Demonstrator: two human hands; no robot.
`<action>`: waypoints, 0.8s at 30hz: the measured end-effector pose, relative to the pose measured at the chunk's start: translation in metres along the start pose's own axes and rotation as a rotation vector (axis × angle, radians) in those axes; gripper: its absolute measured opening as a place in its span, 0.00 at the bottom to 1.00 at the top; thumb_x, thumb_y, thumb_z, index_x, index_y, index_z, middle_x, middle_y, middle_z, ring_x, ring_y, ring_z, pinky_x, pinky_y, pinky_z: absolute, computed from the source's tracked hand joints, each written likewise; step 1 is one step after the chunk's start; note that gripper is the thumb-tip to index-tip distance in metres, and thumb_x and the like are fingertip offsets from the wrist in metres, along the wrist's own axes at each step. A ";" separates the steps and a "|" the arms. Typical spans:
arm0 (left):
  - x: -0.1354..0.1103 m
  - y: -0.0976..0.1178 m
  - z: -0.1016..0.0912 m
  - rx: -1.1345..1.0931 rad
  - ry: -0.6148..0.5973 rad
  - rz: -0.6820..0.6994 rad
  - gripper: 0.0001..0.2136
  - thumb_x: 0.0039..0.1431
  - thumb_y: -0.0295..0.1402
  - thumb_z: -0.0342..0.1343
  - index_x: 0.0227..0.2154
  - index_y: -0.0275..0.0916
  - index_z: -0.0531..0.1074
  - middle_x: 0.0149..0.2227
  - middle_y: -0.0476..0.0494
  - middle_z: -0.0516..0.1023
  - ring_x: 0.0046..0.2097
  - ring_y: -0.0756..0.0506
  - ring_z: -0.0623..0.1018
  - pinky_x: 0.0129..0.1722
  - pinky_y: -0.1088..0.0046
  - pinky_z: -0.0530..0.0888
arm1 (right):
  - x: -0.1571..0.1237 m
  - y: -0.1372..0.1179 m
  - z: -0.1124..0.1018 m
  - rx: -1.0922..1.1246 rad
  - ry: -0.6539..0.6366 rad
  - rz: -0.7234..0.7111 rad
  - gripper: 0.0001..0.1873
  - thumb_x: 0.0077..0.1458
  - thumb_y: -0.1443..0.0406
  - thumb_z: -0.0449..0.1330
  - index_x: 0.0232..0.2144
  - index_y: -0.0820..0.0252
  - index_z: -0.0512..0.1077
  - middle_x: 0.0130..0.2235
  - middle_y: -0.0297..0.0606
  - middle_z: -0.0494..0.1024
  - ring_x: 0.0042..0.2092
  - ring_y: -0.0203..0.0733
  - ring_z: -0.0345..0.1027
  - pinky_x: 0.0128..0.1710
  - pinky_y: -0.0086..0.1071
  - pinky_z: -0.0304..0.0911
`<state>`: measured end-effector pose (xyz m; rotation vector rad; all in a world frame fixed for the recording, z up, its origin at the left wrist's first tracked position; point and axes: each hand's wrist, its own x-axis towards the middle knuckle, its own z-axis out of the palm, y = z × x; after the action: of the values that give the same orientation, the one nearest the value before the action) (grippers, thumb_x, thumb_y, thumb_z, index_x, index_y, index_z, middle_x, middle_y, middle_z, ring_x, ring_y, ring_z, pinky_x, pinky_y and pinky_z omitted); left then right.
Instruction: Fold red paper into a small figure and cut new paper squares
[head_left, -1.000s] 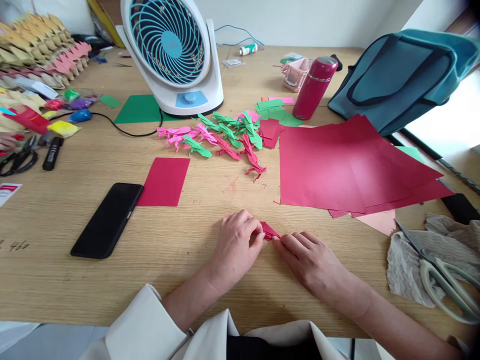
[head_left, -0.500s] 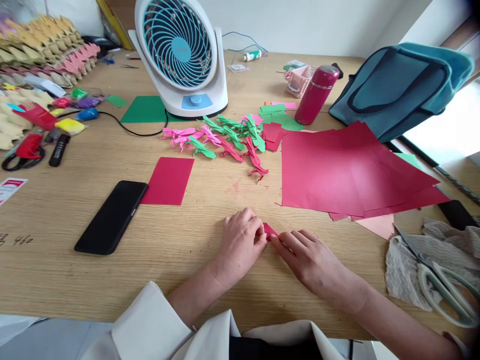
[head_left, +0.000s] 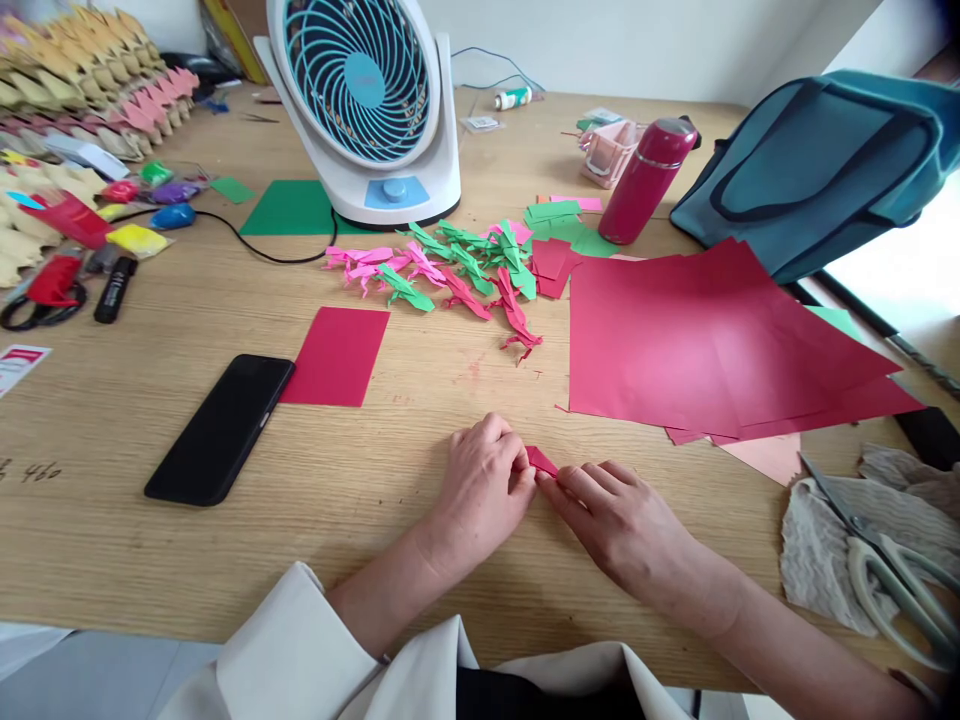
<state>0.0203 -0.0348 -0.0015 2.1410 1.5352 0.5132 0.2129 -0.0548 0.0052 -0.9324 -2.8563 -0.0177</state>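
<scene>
A small folded piece of red paper (head_left: 541, 460) is pinched between my two hands, just above the wooden table. My left hand (head_left: 491, 475) is closed on its left end, thumb and fingertips together. Its right end is gripped by the closed fingers of my right hand (head_left: 615, 510). Fingers hide much of the paper's lower part. Beyond my hands lies a cluster of folded paper figures in pink, green and red, the nearest being a red one (head_left: 514, 310). Large red paper sheets (head_left: 675, 340) spread to the right of them.
A black phone (head_left: 221, 430) overlaps a red paper rectangle (head_left: 341, 355) at left. Scissors (head_left: 885, 560) rest on a crumpled cloth (head_left: 817, 545) at right. Farther back stand a fan (head_left: 367, 110), a red bottle (head_left: 649, 180) and a blue bag (head_left: 825, 180).
My fingers have shifted slightly on the red paper, and the right fingertips lie a little farther left. The whole view has moved slightly.
</scene>
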 end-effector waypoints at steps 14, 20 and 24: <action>-0.001 0.001 -0.001 0.042 -0.026 -0.027 0.06 0.57 0.26 0.56 0.27 0.39 0.64 0.37 0.47 0.68 0.40 0.44 0.72 0.43 0.62 0.68 | 0.006 0.000 0.000 0.211 -0.074 0.053 0.13 0.64 0.75 0.47 0.40 0.67 0.71 0.38 0.43 0.68 0.34 0.40 0.62 0.33 0.35 0.65; -0.004 -0.001 0.000 0.050 -0.013 0.007 0.04 0.60 0.27 0.54 0.29 0.38 0.66 0.40 0.44 0.69 0.42 0.43 0.72 0.45 0.60 0.69 | 0.004 0.003 0.001 0.235 -0.033 0.023 0.14 0.65 0.72 0.47 0.48 0.69 0.69 0.38 0.43 0.68 0.35 0.41 0.62 0.35 0.35 0.66; -0.004 -0.006 -0.003 -0.007 0.035 0.025 0.04 0.61 0.26 0.52 0.31 0.38 0.67 0.40 0.43 0.70 0.43 0.44 0.72 0.45 0.61 0.70 | 0.004 0.005 0.002 0.231 -0.031 -0.012 0.16 0.65 0.72 0.46 0.51 0.69 0.67 0.37 0.43 0.68 0.34 0.42 0.61 0.34 0.35 0.66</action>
<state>0.0128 -0.0368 -0.0024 2.1592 1.5243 0.5675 0.2123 -0.0482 0.0033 -0.8751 -2.8128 0.3214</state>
